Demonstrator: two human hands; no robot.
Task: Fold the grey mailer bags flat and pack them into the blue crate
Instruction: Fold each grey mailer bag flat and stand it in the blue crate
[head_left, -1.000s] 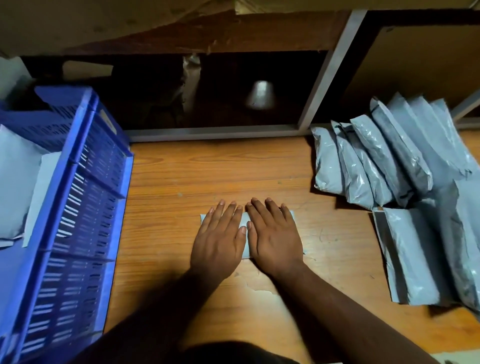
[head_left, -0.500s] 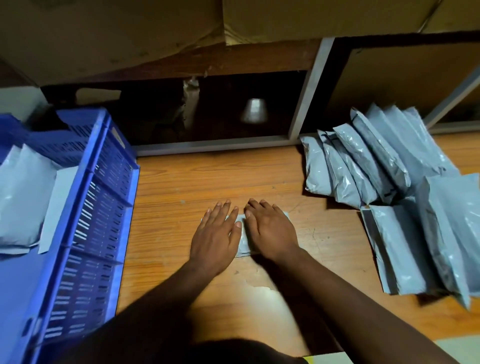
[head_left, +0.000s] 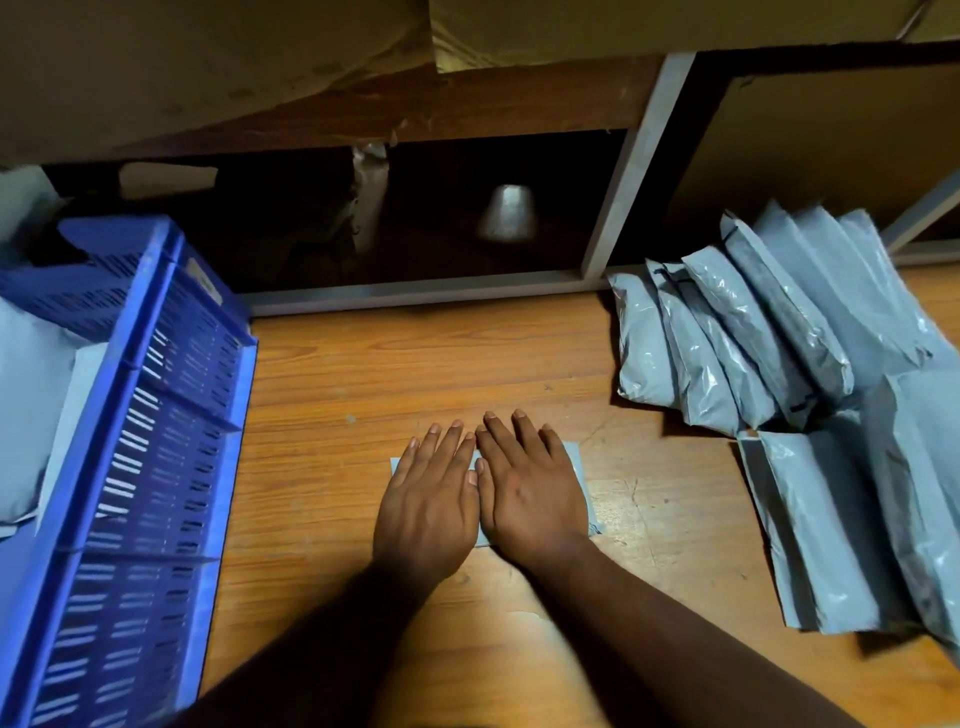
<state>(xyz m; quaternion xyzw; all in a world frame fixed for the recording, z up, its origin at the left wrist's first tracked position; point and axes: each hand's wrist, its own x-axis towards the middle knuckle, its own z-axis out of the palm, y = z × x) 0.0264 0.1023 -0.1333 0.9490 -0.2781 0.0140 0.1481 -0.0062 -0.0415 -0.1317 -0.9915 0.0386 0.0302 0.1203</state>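
A small folded grey mailer bag (head_left: 581, 486) lies on the wooden table (head_left: 415, 374) in the middle, mostly hidden under both hands. My left hand (head_left: 428, 504) and my right hand (head_left: 530, 493) press flat on it side by side, fingers straight. The blue crate (head_left: 156, 415) stands at the left with folded grey bags (head_left: 26, 415) inside. A heap of unfolded grey mailer bags (head_left: 779, 353) lies at the right.
A grey metal shelf frame (head_left: 631, 166) borders the back of the table, with a dark recess behind it. Brown cardboard (head_left: 208, 62) hangs overhead. More grey bags (head_left: 831, 530) lie flat at the right near the table's edge.
The fingers of both hands, slightly bent half a second ago, now lie straight and flat on the folded bag. The camera view has shifted a little.
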